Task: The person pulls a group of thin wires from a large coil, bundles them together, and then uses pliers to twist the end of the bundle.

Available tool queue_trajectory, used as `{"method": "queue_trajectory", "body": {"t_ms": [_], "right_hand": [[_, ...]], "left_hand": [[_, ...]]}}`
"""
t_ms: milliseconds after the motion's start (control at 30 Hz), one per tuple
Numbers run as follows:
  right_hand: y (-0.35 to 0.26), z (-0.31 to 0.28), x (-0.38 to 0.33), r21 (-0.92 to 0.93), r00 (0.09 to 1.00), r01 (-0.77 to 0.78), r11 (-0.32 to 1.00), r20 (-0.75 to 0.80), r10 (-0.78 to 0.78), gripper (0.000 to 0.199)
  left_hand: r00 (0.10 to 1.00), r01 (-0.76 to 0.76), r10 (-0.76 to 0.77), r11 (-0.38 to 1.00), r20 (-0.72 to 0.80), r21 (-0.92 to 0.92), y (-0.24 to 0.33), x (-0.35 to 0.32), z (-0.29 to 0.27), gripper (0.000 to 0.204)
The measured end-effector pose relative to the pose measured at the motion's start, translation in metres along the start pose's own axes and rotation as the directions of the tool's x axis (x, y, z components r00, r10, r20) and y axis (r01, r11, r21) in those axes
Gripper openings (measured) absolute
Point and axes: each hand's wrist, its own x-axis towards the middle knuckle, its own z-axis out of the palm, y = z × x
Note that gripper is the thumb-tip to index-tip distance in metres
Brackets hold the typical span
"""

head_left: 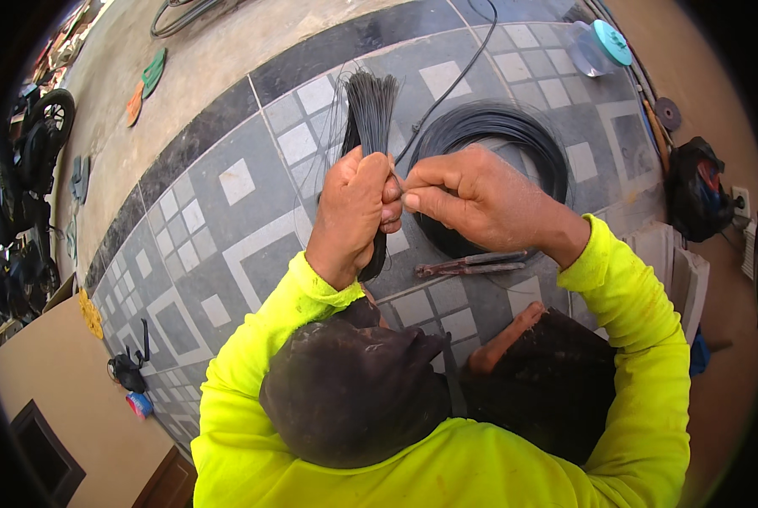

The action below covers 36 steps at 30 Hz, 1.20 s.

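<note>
My left hand (345, 216) is closed in a fist around an upright bundle of thin dark wires (370, 106). The cut ends fan out above the fist, with some stray strands to the left, and the lower end shows below it. Right beside that fist, my right hand (481, 195) pinches what looks like a thin wire strand at the bundle's side, mostly hidden by the fingertips. Under my right hand lies a large coil of dark wire (481, 118) on the tiles. A pair of pincers (470, 264) with worn reddish handles rests just in front of the coil.
Grey patterned tiles (256, 212) cover the floor. A clear tub with a turquoise lid (612, 42) stands far right, near a black plastic bag (697, 190). Sandals (153, 74) lie far left, beyond the tiles, and a motorcycle (36, 169) stands at the left edge.
</note>
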Motion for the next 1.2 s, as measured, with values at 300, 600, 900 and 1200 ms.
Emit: {"method": "queue_trajectory", "body": {"t_ms": [300, 600, 900, 1200], "right_hand": [[0.025, -0.013, 0.026, -0.483, 0.959, 0.107, 0.869, -0.179, -0.218, 0.021], [-0.004, -0.004, 0.015, 0.532, 0.976, -0.215, 0.819, 0.089, 0.198, 0.032], [0.029, 0.003, 0.012, -0.295, 1.000, -0.018, 0.955, -0.018, 0.013, 0.025], [0.029, -0.015, 0.039, 0.184, 0.996, -0.025, 0.983, -0.082, 0.041, 0.028]], "left_hand": [[1.000, 0.026, -0.025, 0.990, 0.005, -0.135, -0.002, -0.001, 0.000, 0.015], [0.996, -0.056, 0.064, 0.993, 0.068, -0.108, -0.008, 0.002, -0.006, 0.017], [0.999, -0.053, 0.053, 0.987, -0.003, -0.150, -0.007, 0.003, -0.003, 0.019], [0.990, -0.123, 0.124, 0.992, 0.061, -0.011, -0.011, 0.001, -0.012, 0.025]]}}
